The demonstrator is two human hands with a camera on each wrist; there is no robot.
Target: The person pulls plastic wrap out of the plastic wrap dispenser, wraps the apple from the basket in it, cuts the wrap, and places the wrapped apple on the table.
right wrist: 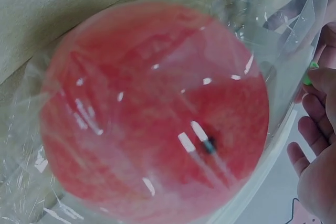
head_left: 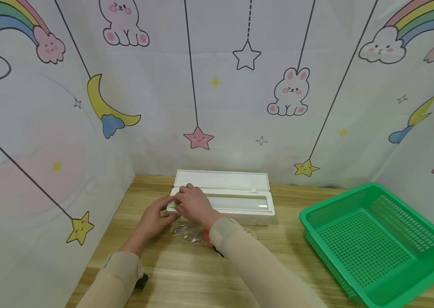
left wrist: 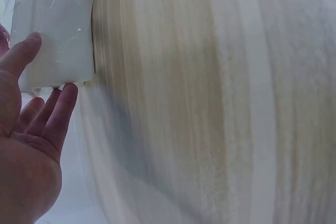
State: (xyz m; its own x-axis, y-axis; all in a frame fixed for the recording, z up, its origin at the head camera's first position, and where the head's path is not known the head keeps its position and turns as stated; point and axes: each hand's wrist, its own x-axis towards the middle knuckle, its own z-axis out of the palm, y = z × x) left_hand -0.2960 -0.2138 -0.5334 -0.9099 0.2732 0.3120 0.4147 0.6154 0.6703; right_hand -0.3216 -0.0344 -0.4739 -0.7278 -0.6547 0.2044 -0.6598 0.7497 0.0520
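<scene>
A long white cling film dispenser (head_left: 255,219) lies at the back of the table with its lid (head_left: 222,179) raised. My left hand (head_left: 153,220) holds its left end, thumb on the film-covered front face and fingers against the end in the left wrist view. At that same end my right hand (head_left: 195,206) pinches a small green slider (right wrist: 311,73) on the dispenser's edge. Clear film (head_left: 190,233) hangs from the front onto the table. A round red fruit, apple-like (right wrist: 152,108), lies under the film; my right forearm mostly hides it in the head view.
A green plastic basket (head_left: 359,248) with a perforated bottom stands on the right of the wood-grain table (head_left: 178,278). White cloth walls (head_left: 232,102) with cartoon prints close off the back and both sides.
</scene>
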